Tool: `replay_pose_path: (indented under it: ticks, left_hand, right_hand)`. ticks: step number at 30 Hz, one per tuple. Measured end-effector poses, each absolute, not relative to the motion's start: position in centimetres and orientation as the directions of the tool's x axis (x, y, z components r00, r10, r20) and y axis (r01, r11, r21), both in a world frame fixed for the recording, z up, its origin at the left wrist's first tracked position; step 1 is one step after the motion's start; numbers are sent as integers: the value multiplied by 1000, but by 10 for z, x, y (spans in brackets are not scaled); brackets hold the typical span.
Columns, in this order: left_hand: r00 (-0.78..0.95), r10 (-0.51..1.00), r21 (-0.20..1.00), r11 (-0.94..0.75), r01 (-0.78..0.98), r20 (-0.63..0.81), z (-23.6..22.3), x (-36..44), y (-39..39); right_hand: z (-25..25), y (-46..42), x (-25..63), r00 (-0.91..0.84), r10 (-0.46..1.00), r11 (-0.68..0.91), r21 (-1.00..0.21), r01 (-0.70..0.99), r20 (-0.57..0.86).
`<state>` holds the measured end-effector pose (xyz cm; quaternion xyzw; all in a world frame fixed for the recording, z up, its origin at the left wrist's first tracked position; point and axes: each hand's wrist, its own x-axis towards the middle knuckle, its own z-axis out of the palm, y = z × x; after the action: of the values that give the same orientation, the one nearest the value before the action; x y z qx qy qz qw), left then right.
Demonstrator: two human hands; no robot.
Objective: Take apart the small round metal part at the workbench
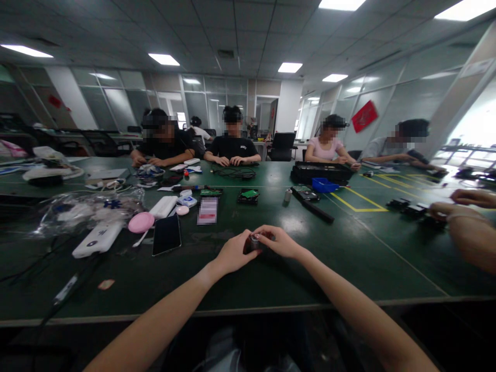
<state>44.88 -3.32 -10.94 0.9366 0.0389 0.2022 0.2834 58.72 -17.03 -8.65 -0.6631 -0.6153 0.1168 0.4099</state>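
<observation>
Both hands meet around a small metal cylinder [254, 241] just above or on the green table, in the middle of the head view. My left hand [232, 253] curls round its left and near side, thumb and fingers closed on it. From the right, my right hand [279, 243] reaches over with its fingertips on the cylinder's top. Fingers cover much of the cylinder, so its exact kind does not show. A similar upright silver cylinder [288, 195] stands farther back. Beyond my hands lies a black unit with a green circuit board [248, 196].
To the left lie a dark phone [167, 235], a white power bank [98, 239], a round pink case [141, 222] and clear plastic bags [58, 214]. Back right are a blue tray [324, 185], a black bar [318, 210] and a black case [321, 171]. Several people sit around; one person's arm [470, 232] reaches in at right.
</observation>
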Motion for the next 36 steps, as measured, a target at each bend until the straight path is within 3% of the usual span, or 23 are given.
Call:
replay_pose_path:
  ticks: [36]
  left_hand:
    - [921,198,545,-838,-18,335,-107,448,-34]
  right_hand:
    - [-86,-170,584,249,882,78,-645,760,400]
